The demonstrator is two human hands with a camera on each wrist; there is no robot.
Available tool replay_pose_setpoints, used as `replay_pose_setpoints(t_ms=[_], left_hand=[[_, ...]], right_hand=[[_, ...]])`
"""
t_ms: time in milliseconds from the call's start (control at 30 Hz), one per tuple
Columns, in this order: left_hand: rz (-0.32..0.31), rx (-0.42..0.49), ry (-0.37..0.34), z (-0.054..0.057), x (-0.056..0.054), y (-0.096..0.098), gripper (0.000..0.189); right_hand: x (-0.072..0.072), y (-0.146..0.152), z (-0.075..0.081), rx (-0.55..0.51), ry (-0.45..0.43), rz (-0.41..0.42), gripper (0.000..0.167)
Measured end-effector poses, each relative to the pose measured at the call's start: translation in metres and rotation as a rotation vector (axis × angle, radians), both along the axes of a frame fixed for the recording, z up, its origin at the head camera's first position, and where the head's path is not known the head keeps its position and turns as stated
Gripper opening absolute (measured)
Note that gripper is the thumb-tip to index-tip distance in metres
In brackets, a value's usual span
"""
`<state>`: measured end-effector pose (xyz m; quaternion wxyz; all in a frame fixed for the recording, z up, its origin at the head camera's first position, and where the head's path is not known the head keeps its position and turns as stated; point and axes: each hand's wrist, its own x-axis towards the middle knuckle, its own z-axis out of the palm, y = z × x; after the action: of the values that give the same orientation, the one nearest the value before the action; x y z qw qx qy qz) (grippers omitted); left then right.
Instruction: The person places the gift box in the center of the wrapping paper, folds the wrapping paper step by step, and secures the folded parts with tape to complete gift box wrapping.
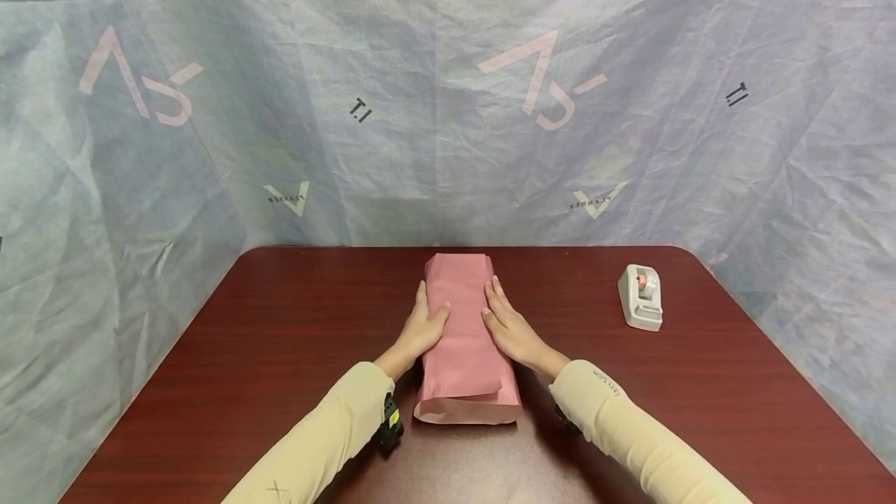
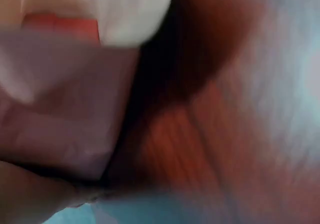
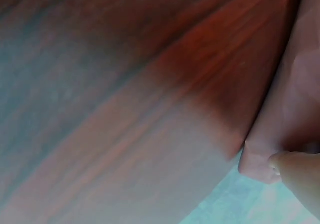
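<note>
A long pink paper parcel (image 1: 463, 333) lies on the table, its length pointing away from me. Its top sheet overlaps, and the near end spreads wider with a loose edge showing a paler inside. My left hand (image 1: 422, 327) rests along the left side, thumb on top and fingers stretched forward. Against the right side, my right hand (image 1: 516, 331) presses with straight fingers. The left wrist view shows the parcel's paper (image 2: 65, 119) close up, the hand at the lower left. In the right wrist view, a finger (image 3: 300, 176) touches the paper (image 3: 295, 109). What the parcel contains is hidden.
A white tape dispenser (image 1: 641, 298) stands on the dark red wooden table (image 1: 280, 317) at the far right. Behind the table's back edge hangs a grey printed sheet (image 1: 420, 154). Both wrists wear black devices below pale sleeves (image 1: 329, 426).
</note>
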<state>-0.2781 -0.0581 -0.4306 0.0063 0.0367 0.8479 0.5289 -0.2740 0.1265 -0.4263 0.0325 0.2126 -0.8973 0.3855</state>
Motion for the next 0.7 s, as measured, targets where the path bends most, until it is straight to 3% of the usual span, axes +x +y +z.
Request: replay_pose_setpoints(t_ms=[167, 267, 333, 467, 533, 700], left_hand=[[-0.107, -0.225, 0.234, 0.001, -0.005, -0.002, 0.061], [-0.197, -0.389, 0.328, 0.007, -0.003, -0.004, 0.051], [-0.253, -0.502, 0.349, 0.011, -0.002, -0.006, 0.049], [-0.342, -0.662, 0.305, 0.018, 0.0, -0.01, 0.055], [-0.362, -0.728, 0.286, 0.019, 0.0, -0.011, 0.057], [-0.384, -0.83, 0.273, 0.02, 0.001, -0.012, 0.059]], right_hand=[[0.0, -0.001, 0.002, 0.025, 0.014, 0.009, 0.053], [-0.001, 0.0, 0.002, 0.041, 0.02, 0.008, 0.053], [-0.002, 0.0, 0.0, 0.045, 0.025, 0.01, 0.053], [-0.004, 0.002, -0.003, -0.001, 0.048, 0.028, 0.054], [-0.007, 0.004, -0.009, -0.021, 0.086, 0.055, 0.055], [-0.006, 0.008, -0.006, -0.044, 0.081, 0.08, 0.056]])
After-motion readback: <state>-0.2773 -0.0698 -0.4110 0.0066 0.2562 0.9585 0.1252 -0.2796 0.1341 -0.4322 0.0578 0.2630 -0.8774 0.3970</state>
